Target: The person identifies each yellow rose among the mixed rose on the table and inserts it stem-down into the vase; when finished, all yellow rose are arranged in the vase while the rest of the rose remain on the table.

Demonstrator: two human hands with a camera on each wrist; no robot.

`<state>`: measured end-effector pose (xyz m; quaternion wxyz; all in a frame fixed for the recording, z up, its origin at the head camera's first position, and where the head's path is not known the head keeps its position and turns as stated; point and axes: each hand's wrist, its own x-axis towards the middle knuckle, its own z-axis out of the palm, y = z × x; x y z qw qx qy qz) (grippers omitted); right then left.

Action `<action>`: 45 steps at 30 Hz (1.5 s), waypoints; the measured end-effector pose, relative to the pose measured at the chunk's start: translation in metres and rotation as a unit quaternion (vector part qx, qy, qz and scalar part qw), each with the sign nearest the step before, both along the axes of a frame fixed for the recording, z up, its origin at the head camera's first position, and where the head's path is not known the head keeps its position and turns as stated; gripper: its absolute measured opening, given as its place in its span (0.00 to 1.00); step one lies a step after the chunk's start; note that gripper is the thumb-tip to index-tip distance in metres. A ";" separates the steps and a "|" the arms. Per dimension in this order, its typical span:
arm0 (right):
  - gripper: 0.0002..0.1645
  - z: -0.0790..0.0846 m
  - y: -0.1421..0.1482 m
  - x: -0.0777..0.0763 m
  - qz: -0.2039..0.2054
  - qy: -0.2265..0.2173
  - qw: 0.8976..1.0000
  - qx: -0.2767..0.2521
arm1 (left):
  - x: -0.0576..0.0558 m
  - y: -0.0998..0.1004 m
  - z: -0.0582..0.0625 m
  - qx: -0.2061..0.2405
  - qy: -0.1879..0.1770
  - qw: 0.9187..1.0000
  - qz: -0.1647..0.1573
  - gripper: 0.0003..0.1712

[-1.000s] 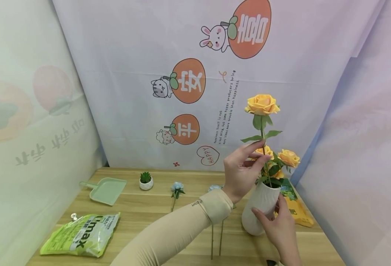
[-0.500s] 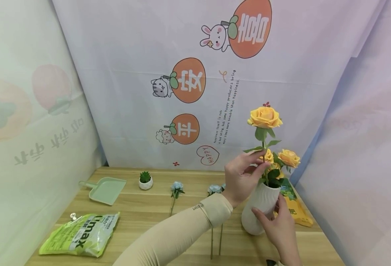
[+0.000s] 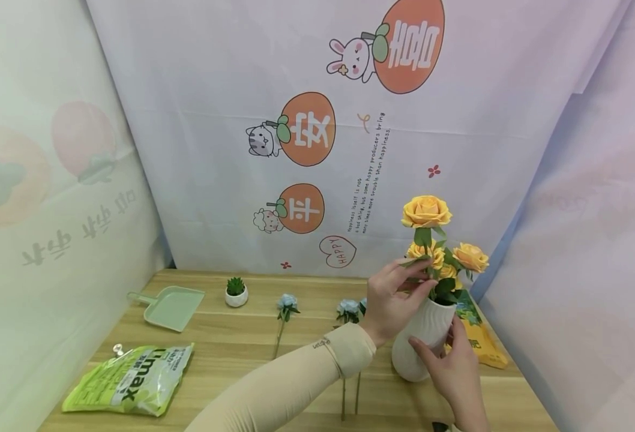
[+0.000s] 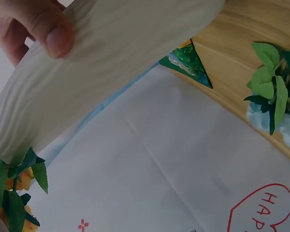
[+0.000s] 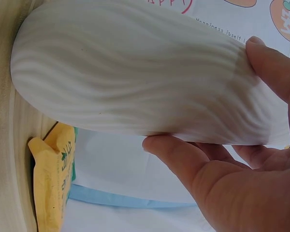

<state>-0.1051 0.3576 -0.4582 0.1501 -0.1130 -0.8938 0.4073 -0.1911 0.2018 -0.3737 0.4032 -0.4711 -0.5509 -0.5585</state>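
Observation:
My left hand [image 3: 395,300] pinches the stem of a yellow rose [image 3: 427,212] between thumb and fingers, just above the vase's mouth. The bloom stands higher than several other yellow roses [image 3: 471,257] in the white vase [image 3: 417,348]. My right hand [image 3: 455,366] grips the vase from its right side, thumb at the front. Wavy ridges cover the vase in the right wrist view, where fingers [image 5: 176,154] lie along its wall. The left wrist view shows the vase's side and a thumb [image 4: 59,41] on it. Lower stems are hidden inside the vase.
Blue flowers [image 3: 287,302] with long stems lie left of the vase, some partly behind the left forearm. A yellow packet [image 3: 487,345] lies behind the vase at right. Further left are a small potted succulent [image 3: 236,294], a green dustpan [image 3: 174,309] and a green bag [image 3: 131,381].
My left hand has lowered the tall yellow rose, so its bloom now stands closer to the other roses. The right hand and vase have stayed in place.

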 end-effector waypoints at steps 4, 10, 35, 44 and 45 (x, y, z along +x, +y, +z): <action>0.73 0.000 0.000 0.000 0.000 0.002 1.000 0.000 | 0.001 -0.001 -0.006 -0.007 -0.014 1.000 -0.013 0.22; 0.74 0.002 0.000 0.000 0.004 -0.001 1.000 0.002 | -0.001 0.000 -0.014 -0.027 -0.021 0.999 -0.019 0.17; 0.71 0.004 -0.003 0.002 0.000 0.006 1.000 0.007 | -0.004 -0.006 -0.042 -0.093 -0.049 0.994 0.025 0.04; 0.70 0.004 -0.004 0.002 -0.005 0.005 1.000 0.004 | -0.003 -0.013 -0.046 -0.095 -0.070 0.993 0.017 0.03; 0.70 0.004 -0.004 0.001 -0.005 0.004 1.000 0.003 | -0.004 -0.014 -0.046 -0.095 -0.074 0.993 0.016 0.04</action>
